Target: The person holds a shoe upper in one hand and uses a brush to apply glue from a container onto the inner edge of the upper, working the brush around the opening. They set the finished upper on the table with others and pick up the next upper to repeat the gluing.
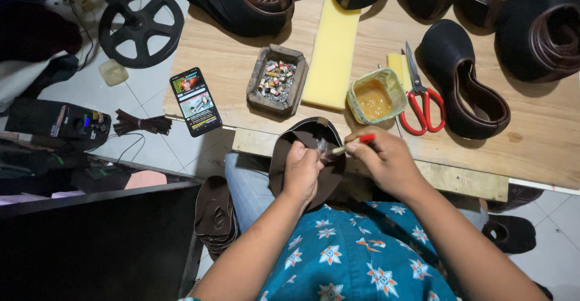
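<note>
Wooden table (241, 65) carries phone (195, 101), scissors (421, 99), perhaps glue tub (376, 96).

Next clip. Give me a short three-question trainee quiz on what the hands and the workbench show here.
1. True or false: the right hand holds a red-handled brush against the dark leather piece.
2. What does the left hand grip?
A. the red scissors
B. the dark leather piece
C. the phone
3. Fill in: the small tub of amber glue sits between the yellow foam slab and the ____.

Key
1. True; its tip meets the piece beside the left hand's fingers.
2. B; the scissors and phone lie untouched on the wooden table.
3. Red scissors, lying just to the right of the tub.
</note>
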Available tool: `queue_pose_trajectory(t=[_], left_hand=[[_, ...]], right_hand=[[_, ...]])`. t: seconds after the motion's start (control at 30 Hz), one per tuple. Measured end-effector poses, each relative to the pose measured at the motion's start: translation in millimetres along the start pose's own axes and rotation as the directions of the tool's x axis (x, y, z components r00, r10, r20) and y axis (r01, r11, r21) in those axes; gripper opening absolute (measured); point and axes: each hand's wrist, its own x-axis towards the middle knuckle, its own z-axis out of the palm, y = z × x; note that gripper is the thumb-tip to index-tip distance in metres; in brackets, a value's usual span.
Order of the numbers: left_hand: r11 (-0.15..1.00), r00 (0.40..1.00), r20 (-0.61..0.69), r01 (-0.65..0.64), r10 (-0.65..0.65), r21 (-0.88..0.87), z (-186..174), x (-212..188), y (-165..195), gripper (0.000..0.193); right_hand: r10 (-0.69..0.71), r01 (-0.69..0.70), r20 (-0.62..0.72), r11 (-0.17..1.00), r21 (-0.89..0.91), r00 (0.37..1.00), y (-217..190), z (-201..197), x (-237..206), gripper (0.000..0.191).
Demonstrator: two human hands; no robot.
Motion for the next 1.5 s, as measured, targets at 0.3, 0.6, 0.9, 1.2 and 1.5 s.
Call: queue_pose_trajectory(t=[0.3, 0.6, 0.9, 1.2, 1.5], left_hand=[[0.998, 0.992, 0.107, -0.062, 0.063, -0.011, -14.0, 2.5, -8.8, 0.012], [0.999, 0.993, 0.113, -0.026, 0.029, -0.026, -4.5, -2.3, 3.5, 0.02], [0.998, 0.998, 0.057, -0.03, 0.033, -0.049, 11.6, -9.6, 18.0, 0.023], [0.998, 0.987, -0.158, -0.009, 0.0, -0.054, 19.4, -14.1, 32.2, 0.014], [0.968, 0.968, -0.134, -0.19, 0.212, 0.164, 0.5, -1.5, 11.0, 0.005]], right_hand=[[-0.345, 0.337, -0.051, 0.934, -0.123, 0.937, -4.1, 33.8, 12.3, 0.023], [0.06, 0.001, -0.172, 0.943, 0.332, 0.983, 0.9, -5.8, 13.9, 0.017], [-0.324, 0.216, -0.211, 0.884, -0.415, 0.922, 17.4, -46.8, 54.2, 0.018], [-0.439, 0.209, -0.316, 0.803, -0.557, 0.841, -7.3, -55.6, 20.7, 0.019], [-0.246, 0.242, -0.1, 0.969, -0.051, 0.964, -22.4, -7.7, -1.8, 0.023]])
